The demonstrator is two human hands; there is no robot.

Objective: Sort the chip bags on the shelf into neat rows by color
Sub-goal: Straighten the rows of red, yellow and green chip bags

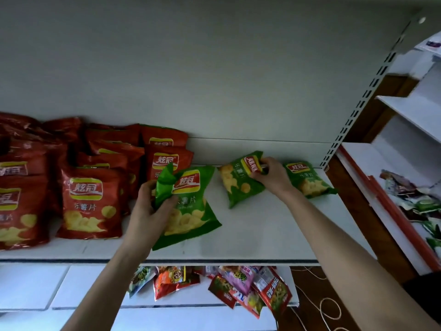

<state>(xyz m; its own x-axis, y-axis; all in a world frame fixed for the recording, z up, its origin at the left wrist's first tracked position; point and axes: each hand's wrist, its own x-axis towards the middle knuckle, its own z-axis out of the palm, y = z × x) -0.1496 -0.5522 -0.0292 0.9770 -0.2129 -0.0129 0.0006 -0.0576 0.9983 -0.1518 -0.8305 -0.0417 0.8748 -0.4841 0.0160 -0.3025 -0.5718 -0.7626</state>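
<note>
Head view: mixed snack packets [238,283] crowd the lower shelf, and a slotted metal upright [358,103] bounds the white shelf [262,235] on the right. Three green chip bags lie on its right half. Glossy, crinkled red chip bags [90,201] overlap on the left, too stacked to count. The left hand [150,206] grips the crumpled top corner of the nearest green bag [191,211], which overlaps the red ones. The right hand [272,175] pinches the top of the tilted middle green bag [236,182], beside the third green bag [307,180].
</note>
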